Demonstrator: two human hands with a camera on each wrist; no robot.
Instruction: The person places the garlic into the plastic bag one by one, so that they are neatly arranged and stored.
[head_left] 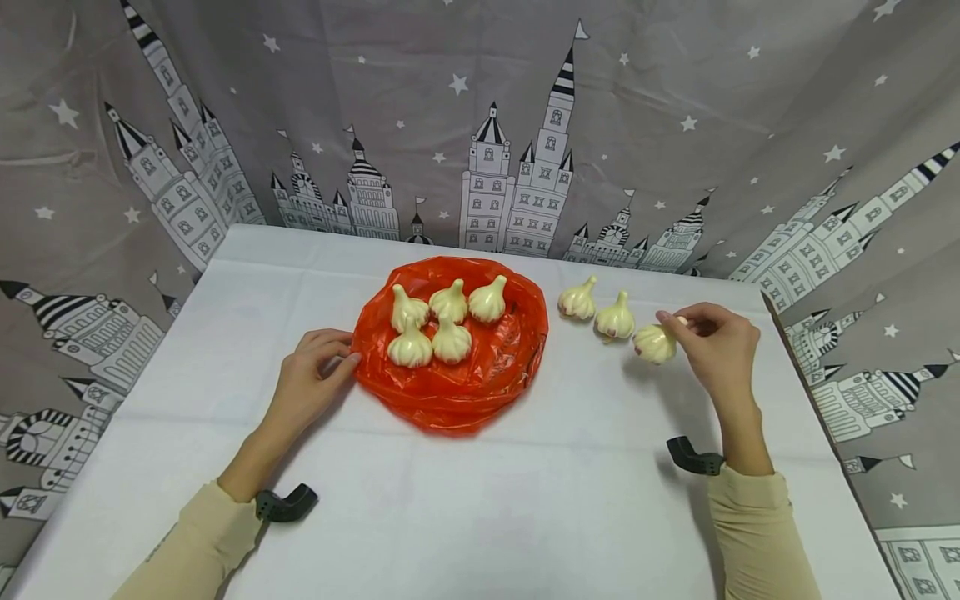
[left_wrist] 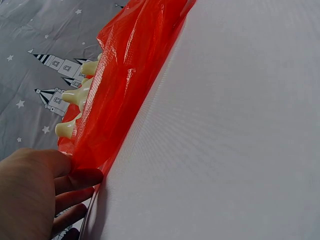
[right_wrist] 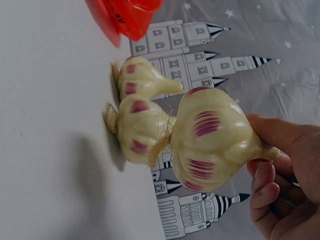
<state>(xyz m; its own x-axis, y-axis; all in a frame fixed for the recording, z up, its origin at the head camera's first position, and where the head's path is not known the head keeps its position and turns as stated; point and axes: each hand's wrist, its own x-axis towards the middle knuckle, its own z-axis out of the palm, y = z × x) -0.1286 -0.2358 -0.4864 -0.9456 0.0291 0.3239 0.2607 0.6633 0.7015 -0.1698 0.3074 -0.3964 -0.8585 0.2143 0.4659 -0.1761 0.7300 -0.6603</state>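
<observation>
A red plastic bag (head_left: 495, 379) lies opened out on the white table, its rim rolled down, with several garlic bulbs (head_left: 452, 340) inside. My left hand (head_left: 315, 375) pinches the bag's left edge between thumb and fingers; in the left wrist view the thumb (left_wrist: 57, 162) lies against the red film. Pinched by its stem, a garlic bulb (head_left: 655, 343) hangs over the table from my right hand (head_left: 720, 342). The right wrist view shows this bulb (right_wrist: 215, 140) with purple streaks and a tuft of dry roots. Two more bulbs (head_left: 576, 300) stand on the table between bag and right hand.
The white table (head_left: 480, 517) runs back to a grey curtain (head_left: 420, 83) printed with castles and stars. Its right edge (head_left: 825, 417) lies just beyond the right hand. A black wrist camera sits on each forearm, over beige sleeves.
</observation>
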